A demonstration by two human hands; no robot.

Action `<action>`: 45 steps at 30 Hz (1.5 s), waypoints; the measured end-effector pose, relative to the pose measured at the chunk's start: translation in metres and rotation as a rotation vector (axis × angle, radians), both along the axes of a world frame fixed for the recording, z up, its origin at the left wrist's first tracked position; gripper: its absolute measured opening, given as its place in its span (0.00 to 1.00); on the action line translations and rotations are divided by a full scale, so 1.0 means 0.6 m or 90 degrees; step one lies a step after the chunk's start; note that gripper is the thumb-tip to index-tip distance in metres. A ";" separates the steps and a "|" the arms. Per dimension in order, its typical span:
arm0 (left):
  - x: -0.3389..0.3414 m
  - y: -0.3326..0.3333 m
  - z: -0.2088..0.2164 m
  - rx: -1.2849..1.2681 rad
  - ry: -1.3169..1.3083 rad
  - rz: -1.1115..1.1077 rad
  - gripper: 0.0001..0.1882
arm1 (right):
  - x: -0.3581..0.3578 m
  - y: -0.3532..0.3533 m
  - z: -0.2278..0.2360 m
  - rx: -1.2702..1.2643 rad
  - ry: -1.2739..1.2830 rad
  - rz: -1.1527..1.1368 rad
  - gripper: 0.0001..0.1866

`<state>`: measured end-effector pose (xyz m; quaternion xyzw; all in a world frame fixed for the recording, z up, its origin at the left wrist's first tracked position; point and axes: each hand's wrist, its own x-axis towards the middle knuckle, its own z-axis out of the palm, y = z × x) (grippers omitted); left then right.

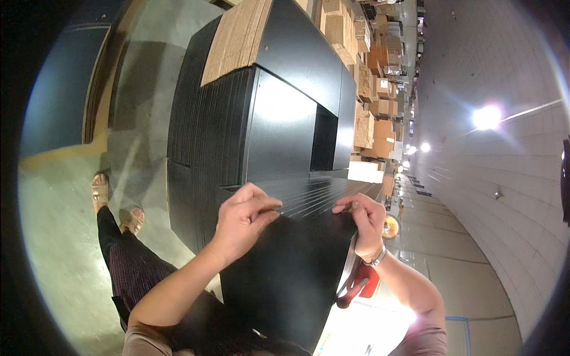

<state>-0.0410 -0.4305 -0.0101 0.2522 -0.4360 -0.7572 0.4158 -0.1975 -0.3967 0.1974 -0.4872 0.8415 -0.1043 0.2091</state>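
- Bare forearms reach in from the near edge, one on each side of the black panel.
- Pale floor spreads along the left.
- Black boards form a big stack ahead, their many edges showing on its left side; a dark rectangular gap shows on the right.
- Black panel, broad and smooth, fills the near middle, beneath the hands.
- Dark panels lie at the far left, well apart from the stack, with tan sheeting under them.
- Cartons, brown and many, line the far right beyond the stack.
- Clear film lies between the two hands, just over the near part of the stack, drawn into pale, straight streaks.
- Cardboard covers part of the stack's far left end.
- Left hand: thumb and forefinger pinched together, grasping the film at its left; the other fingers are curled in.
- Right hand: fingers bent inward, thumb against them, grasping the film at its right.
- Sandals, tan, stand on the floor at left.
- Red object sits just right of the black panel, partly hidden.
- Wristband, silvery, circles the right wrist.
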 end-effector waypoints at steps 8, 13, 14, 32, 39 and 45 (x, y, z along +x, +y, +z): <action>0.008 -0.004 0.000 0.015 0.037 -0.038 0.08 | -0.004 0.000 -0.002 0.007 0.016 0.019 0.15; 0.014 -0.012 0.003 -0.013 0.021 -0.055 0.09 | -0.004 0.005 -0.007 -0.022 0.021 0.019 0.11; 0.013 -0.012 0.005 -0.005 0.027 -0.058 0.09 | -0.007 0.006 -0.008 -0.039 0.022 0.028 0.09; 0.020 -0.021 0.006 -0.003 0.003 -0.099 0.07 | 0.003 -0.007 0.002 -0.039 0.007 0.080 0.07; 0.027 -0.045 0.002 -0.018 -0.039 -0.110 0.06 | 0.000 -0.010 0.004 -0.038 0.052 0.137 0.10; -0.040 -0.127 -0.057 0.153 -0.167 -0.008 0.11 | -0.006 -0.011 0.006 -0.060 0.090 0.139 0.09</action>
